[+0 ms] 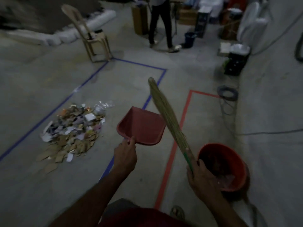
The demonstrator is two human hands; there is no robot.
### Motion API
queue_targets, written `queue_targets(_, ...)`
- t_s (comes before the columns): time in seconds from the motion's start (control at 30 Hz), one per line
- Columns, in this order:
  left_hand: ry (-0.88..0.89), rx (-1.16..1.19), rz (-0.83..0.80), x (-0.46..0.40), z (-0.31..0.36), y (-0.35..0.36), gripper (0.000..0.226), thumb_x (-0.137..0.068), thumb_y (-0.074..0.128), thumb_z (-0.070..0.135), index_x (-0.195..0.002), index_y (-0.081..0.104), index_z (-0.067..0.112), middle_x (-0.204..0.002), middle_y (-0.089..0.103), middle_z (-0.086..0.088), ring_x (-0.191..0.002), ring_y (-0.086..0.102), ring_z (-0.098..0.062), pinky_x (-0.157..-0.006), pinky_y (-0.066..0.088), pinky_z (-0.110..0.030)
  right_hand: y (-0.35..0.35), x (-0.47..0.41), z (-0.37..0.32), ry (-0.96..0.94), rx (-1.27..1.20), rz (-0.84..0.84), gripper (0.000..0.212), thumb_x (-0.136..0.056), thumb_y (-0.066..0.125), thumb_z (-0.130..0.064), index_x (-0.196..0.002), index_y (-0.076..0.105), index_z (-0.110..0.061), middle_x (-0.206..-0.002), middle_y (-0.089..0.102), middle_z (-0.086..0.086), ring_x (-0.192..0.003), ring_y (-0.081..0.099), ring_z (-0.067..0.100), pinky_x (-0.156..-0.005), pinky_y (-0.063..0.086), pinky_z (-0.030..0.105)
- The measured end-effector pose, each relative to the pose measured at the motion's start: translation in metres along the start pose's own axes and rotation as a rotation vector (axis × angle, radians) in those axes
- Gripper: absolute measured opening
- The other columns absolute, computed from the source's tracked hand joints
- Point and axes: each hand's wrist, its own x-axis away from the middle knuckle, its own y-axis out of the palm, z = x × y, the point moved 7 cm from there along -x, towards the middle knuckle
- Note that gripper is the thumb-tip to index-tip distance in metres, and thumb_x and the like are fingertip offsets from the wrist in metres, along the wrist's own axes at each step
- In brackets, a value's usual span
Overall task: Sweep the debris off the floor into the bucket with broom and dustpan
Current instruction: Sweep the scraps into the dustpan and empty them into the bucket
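Observation:
A pile of debris (73, 131), paper scraps and cardboard bits, lies on the grey floor at the left, inside blue tape lines. My left hand (125, 154) grips the near edge of a red dustpan (142, 126), held above the floor to the right of the pile; the pan looks empty. My right hand (200, 176) holds a grass broom (167, 115) by its green-wrapped handle, bristles pointing up and away over the dustpan's right side. An orange-red bucket (236, 163) stands on the floor just right of my right hand, with some scraps inside.
A plastic chair (91, 36) stands at the far left-centre. A person (160, 25) walks at the back near a dark bucket (190, 39). Boxes and a black crate (236, 63) line the right, with coiled cables (227, 95) on the floor. Red tape (178, 138) marks a rectangle.

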Motion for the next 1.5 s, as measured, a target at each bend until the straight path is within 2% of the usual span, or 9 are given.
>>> queue_targets(0.07, -0.066, -0.007, 0.024, 0.009, -0.046, -0.003, 0.04, -0.099, 0.046, 0.022, -0.138, 0.043, 0.022, -0.105, 0.056, -0.009, -0.085, 0.059, -0.029, -0.065, 0.034, -0.037, 0.006, -0.011, -0.036, -0.078, 0.045, -0.033, 0.079, -0.097, 0.053, -0.036, -0.157, 0.001, -0.042, -0.087, 0.04, -0.001, -0.056, 0.047, 0.018, -0.045, 0.047, 0.039)
queue_targets(0.3, -0.282, 0.079, 0.079, 0.037, -0.223, -0.009, 0.034, -0.095, 0.049, 0.019, -0.129, 0.049, 0.019, -0.104, 0.061, -0.011, -0.084, 0.061, -0.03, -0.064, 0.045, -0.037, 0.065, -0.05, -0.176, -0.267, 0.153, -0.123, 0.08, -0.09, 0.066, -0.034, -0.156, 0.021, -0.039, -0.085, 0.043, 0.0, -0.051, 0.046, 0.019, -0.044, 0.044, 0.038)
queue_targets(0.5, -0.445, 0.059, 0.158, 0.079, -0.37, -0.005, 0.031, -0.083, 0.071, 0.014, -0.112, 0.061, 0.015, -0.083, 0.06, -0.011, -0.06, 0.059, -0.029, -0.051, 0.036, -0.031, 0.127, -0.063, -0.299, -0.343, 0.187, -0.198, 0.068, -0.094, 0.061, -0.036, -0.155, 0.031, -0.033, -0.085, 0.039, -0.003, -0.051, 0.043, 0.016, -0.045, 0.039, 0.033)
queue_targets(0.67, -0.616, 0.075, 0.113, 0.115, -0.463, 0.015, 0.034, -0.071, 0.078, 0.007, -0.1, 0.063, 0.013, -0.075, 0.058, -0.01, -0.053, 0.056, -0.028, -0.049, 0.036, -0.028, 0.158, -0.076, -0.355, -0.39, 0.139, -0.249, 0.065, -0.101, 0.043, -0.043, -0.156, 0.01, -0.042, -0.095, 0.043, -0.004, -0.067, 0.051, 0.013, -0.055, 0.039, 0.027)
queue_targets(0.8, -0.753, 0.112, 0.03, 0.132, -0.509, 0.042, 0.029, -0.081, 0.067, 0.01, -0.109, 0.062, 0.016, -0.08, 0.057, -0.009, -0.059, 0.057, -0.026, -0.052, 0.042, -0.031, 0.185, -0.112, -0.372, -0.358, 0.115, -0.325, 0.067, -0.098, 0.047, -0.043, -0.156, 0.012, -0.042, -0.097, 0.049, -0.001, -0.074, 0.057, 0.016, -0.066, 0.054, 0.036)
queue_targets(1.07, -0.817, 0.144, -0.029, 0.094, -0.555, 0.071, 0.024, -0.085, 0.068, 0.014, -0.108, 0.06, 0.017, -0.078, 0.056, -0.008, -0.057, 0.055, -0.027, -0.05, 0.04, -0.031, 0.249, -0.189, -0.446, -0.339, 0.072, -0.402, 0.068, -0.097, 0.054, -0.039, -0.156, 0.02, -0.03, -0.099, 0.058, 0.003, -0.084, 0.061, 0.021, -0.065, 0.048, 0.033)
queue_targets(1.2, -0.808, 0.152, -0.031, 0.033, -0.579, 0.084, 0.03, -0.089, 0.066, 0.015, -0.118, 0.059, 0.018, -0.08, 0.053, -0.006, -0.057, 0.053, -0.025, -0.05, 0.039, -0.03, 0.289, -0.259, -0.478, -0.289, 0.013, -0.448, 0.058, -0.096, 0.055, -0.042, -0.147, 0.04, -0.019, -0.107, 0.066, 0.006, -0.094, 0.065, 0.025, -0.077, 0.054, 0.039)
queue_targets(1.37, -0.802, 0.123, -0.116, -0.054, -0.598, 0.081, 0.032, -0.088, 0.069, 0.015, -0.119, 0.061, 0.017, -0.08, 0.057, -0.01, -0.057, 0.055, -0.026, -0.05, 0.039, -0.031, 0.315, -0.339, -0.503, -0.326, 0.03, -0.561, 0.067, -0.099, 0.045, -0.046, -0.157, 0.016, -0.029, -0.112, 0.06, 0.005, -0.094, 0.061, 0.023, -0.076, 0.052, 0.039)
queue_targets(1.5, -0.806, 0.102, -0.123, -0.123, -0.62, 0.082, 0.035, -0.084, 0.072, 0.012, -0.117, 0.062, 0.014, -0.076, 0.054, -0.013, -0.054, 0.055, -0.033, -0.05, 0.036, -0.032, 0.335, -0.403, -0.524, -0.385, 0.044, -0.642, 0.068, -0.101, 0.044, -0.044, -0.157, 0.005, -0.037, -0.106, 0.047, 0.006, -0.08, 0.055, 0.021, -0.067, 0.049, 0.036)
